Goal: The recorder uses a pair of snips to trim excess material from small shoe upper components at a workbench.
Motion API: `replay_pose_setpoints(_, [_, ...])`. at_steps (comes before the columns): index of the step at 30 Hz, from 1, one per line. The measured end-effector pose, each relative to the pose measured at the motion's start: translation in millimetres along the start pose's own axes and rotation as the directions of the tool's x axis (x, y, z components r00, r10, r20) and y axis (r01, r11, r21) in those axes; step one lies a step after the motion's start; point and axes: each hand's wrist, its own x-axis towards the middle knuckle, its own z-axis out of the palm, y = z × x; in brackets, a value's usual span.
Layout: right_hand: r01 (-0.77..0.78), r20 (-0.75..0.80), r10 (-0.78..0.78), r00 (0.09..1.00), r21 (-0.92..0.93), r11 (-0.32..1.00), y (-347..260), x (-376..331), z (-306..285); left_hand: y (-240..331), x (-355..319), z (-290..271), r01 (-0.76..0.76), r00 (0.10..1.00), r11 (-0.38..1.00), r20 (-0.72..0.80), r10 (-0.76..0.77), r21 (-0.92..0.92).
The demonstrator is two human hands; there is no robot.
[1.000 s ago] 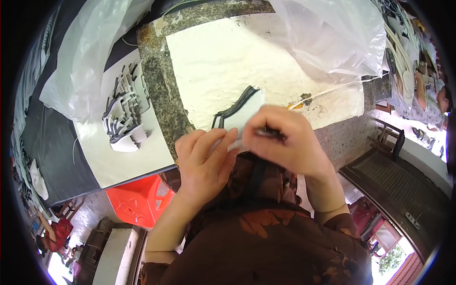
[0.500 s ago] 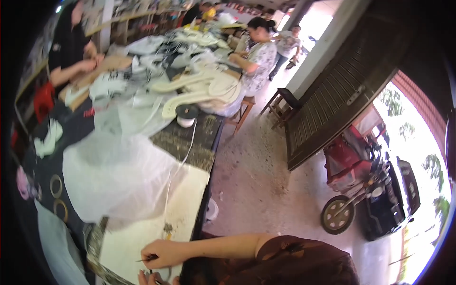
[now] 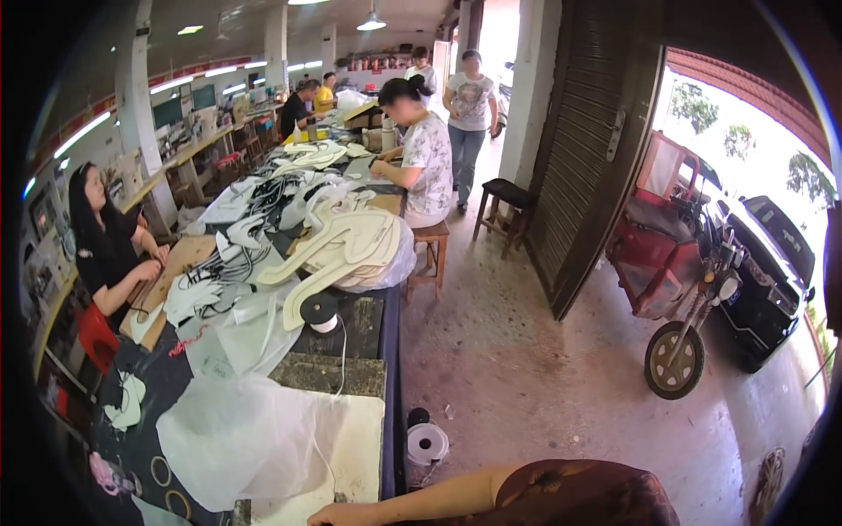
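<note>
My right hand (image 3: 329,515) is at the bottom edge, over the near end of a pale board (image 3: 361,447) on the long table. Its fingers are cut off by the frame, so I cannot see whether it holds anything. My left hand is out of view. Beyond the hand, a translucent plastic sheet (image 3: 232,438) lies crumpled over the board. A spool (image 3: 321,312) with a dark top and white thread stands farther up the table. From it a white thread (image 3: 343,359) trails down toward the board.
Pale cut pieces (image 3: 351,241) are heaped mid-table. Two rings (image 3: 160,471) lie at the near left. Workers sit along both sides; a person (image 3: 474,105) stands beyond. Right of the table are a white reel (image 3: 427,444), a stool (image 3: 509,197), a metal door (image 3: 588,149) and a red three-wheeler (image 3: 653,254).
My view has tilted up and levelled, showing more of the room. My left hand has left the frame, and my right hand has dropped to its lower edge.
</note>
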Motion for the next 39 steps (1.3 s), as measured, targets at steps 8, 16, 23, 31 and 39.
replay_pose_setpoints(8, [-0.059, -0.028, 0.055, 0.998, -0.161, 0.985, 3, -3, -5, -1, 9, 0, 0.014, 0.997, 0.999, 0.072, -0.012, -0.029])
replay_pose_setpoints(16, [-0.086, -0.021, 0.085, 0.996, -0.119, 0.989, -2, -6, -6, 5, 4, -4, 0.073, 0.992, 0.997, 0.102, -0.071, -0.015])
replay_pose_setpoints(23, [-0.091, -0.007, 0.091, 0.996, -0.142, 0.986, -6, -8, -6, 17, 6, -21, 0.355, 0.891, 0.919, 0.235, -0.389, 0.174])
replay_pose_setpoints(31, [-0.067, 0.015, 0.069, 0.997, -0.146, 0.987, -3, -8, -5, 18, 3, -23, 0.412, 0.833, 0.882, 0.299, -0.466, 0.228])
replay_pose_setpoints(39, [0.136, 0.018, -0.136, 0.991, -0.022, 0.99, 1, -6, -4, 4, -3, -4, 0.4, 0.9, 0.907, 0.127, -0.416, 0.133])
